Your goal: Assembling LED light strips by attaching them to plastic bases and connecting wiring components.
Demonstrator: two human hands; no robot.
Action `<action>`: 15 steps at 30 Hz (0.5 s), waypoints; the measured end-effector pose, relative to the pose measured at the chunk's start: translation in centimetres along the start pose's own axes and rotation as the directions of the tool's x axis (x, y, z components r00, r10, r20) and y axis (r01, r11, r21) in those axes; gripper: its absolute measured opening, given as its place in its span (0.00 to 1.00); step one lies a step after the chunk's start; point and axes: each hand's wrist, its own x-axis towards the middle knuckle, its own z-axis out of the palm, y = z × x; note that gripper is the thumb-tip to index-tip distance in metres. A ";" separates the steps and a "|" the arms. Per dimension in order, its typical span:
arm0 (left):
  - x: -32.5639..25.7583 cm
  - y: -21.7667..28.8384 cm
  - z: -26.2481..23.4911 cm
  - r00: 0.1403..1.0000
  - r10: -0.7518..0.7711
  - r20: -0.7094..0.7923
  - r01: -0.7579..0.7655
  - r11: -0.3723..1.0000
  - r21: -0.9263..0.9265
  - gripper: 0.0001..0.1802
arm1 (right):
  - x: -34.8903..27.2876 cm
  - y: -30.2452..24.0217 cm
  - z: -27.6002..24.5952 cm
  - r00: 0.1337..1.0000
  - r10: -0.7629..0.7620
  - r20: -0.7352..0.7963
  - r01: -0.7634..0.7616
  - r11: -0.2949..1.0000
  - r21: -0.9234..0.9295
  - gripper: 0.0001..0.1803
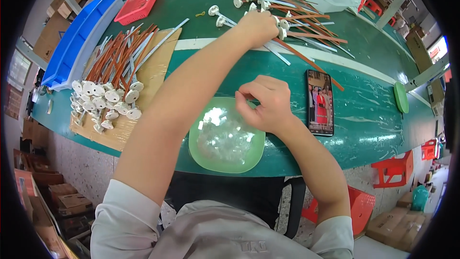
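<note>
My left hand (259, 29) reaches across the table into the far pile of strips with white round heads (282, 25). Its fingers curl down among the heads; their tips, and whatever they grip, are hidden. Nearer to me, my right hand (268, 103) hovers at the right rim of a light green bowl (194, 151). Thumb and forefinger are bent together in a pinch, and I cannot make out anything between them. Small clear, shiny plastic pieces (225, 139) fill the bowl. Brown and silvery-grey strips (311, 17) fan out rightward from the far pile.
A second bundle of white-headed strips (108, 97) lies on cardboard (160, 50) at left. Behind it stand a long blue bin (79, 41) and a red basket (139, 5). A phone (320, 103) rests right of my hand; a green dish (401, 97) sits farther right.
</note>
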 end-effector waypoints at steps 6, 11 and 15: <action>-3.8 -0.6 -5.8 0.953 0.021 -0.302 0.038 0.982 0.188 0.05 | 0.4 -0.1 -0.1 0.996 -0.058 -0.075 0.057 0.998 -0.007 0.06; -11.3 1.9 -9.9 0.907 -0.362 -0.215 0.192 0.811 -0.553 0.04 | 0.2 -0.5 -0.7 0.981 -0.083 -0.177 0.061 0.990 -0.126 0.08; -16.0 4.4 -10.1 0.829 -0.481 0.288 0.175 -0.265 -0.948 0.08 | 0.8 -1.1 -0.8 0.967 -0.099 -0.233 0.063 0.986 -0.156 0.17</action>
